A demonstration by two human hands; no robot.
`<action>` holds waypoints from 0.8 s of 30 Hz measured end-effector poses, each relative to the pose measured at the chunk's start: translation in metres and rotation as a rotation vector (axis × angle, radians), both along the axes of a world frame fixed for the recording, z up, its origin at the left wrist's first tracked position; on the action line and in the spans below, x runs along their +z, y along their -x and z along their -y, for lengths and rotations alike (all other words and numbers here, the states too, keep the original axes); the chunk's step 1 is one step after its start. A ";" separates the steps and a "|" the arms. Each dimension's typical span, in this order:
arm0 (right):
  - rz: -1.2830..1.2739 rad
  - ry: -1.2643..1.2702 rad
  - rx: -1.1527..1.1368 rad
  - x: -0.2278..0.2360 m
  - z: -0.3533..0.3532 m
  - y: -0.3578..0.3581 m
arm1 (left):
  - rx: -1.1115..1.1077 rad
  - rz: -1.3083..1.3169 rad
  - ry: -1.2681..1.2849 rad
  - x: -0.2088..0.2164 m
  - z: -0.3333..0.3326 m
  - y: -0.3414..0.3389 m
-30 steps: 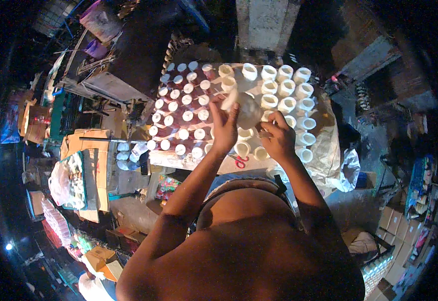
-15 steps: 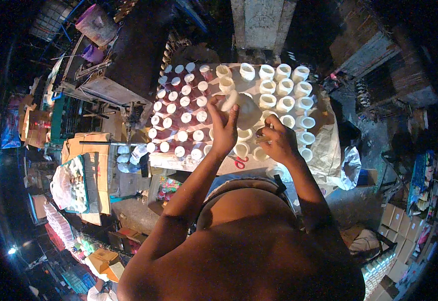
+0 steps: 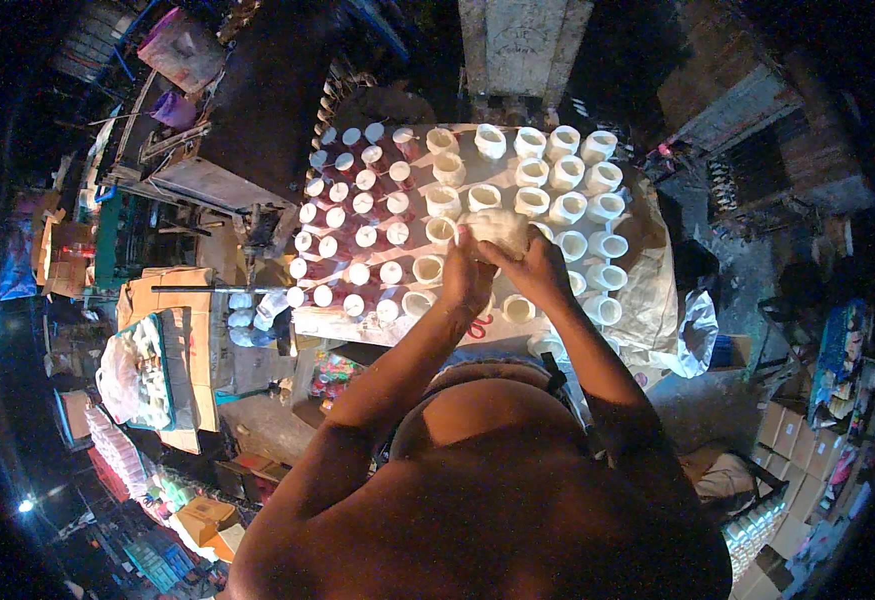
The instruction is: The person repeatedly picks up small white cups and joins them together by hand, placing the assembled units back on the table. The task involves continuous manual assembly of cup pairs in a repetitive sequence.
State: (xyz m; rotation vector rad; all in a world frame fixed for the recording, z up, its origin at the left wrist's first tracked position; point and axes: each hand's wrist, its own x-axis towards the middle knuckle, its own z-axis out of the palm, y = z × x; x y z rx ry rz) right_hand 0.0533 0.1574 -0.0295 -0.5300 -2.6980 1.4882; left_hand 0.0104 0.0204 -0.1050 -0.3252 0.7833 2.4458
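Above the middle of the table, both hands hold a pale, rounded thing point(image 3: 497, 228); its exact kind is unclear. My left hand point(image 3: 467, 272) closes on its near left side, thumb up. On its right side, my right hand point(image 3: 537, 268) grips it with the fingers bent in. Rows of white open-mouthed jars point(image 3: 567, 208) stand around and beyond the hands. To the left are several dark red cylinders with round white tops point(image 3: 366, 237). Red-handled scissors point(image 3: 478, 327) lie by the near edge, partly hidden by my left forearm.
The papered table point(image 3: 437, 335) carries the jars, with crumpled brown paper point(image 3: 649, 290) along its right side. A white plastic bag point(image 3: 697, 335) hangs at the right corner. Cardboard point(image 3: 197, 370) and a tray of white pieces point(image 3: 152, 370) are at the left.
My right hand has come in to the left and now grips the pale thing too. Both hands have moved slightly nearer, and the pale thing has tilted over.
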 end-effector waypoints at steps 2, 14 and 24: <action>-0.071 0.052 -0.065 -0.018 -0.007 0.014 | 0.023 -0.020 0.276 0.007 -0.007 -0.004; -0.118 -0.723 0.405 -0.118 -0.071 0.212 | -0.161 -0.287 0.753 -0.026 0.088 0.018; -0.003 -0.671 0.367 -0.171 -0.071 0.217 | -0.170 -0.314 0.850 -0.059 0.122 -0.002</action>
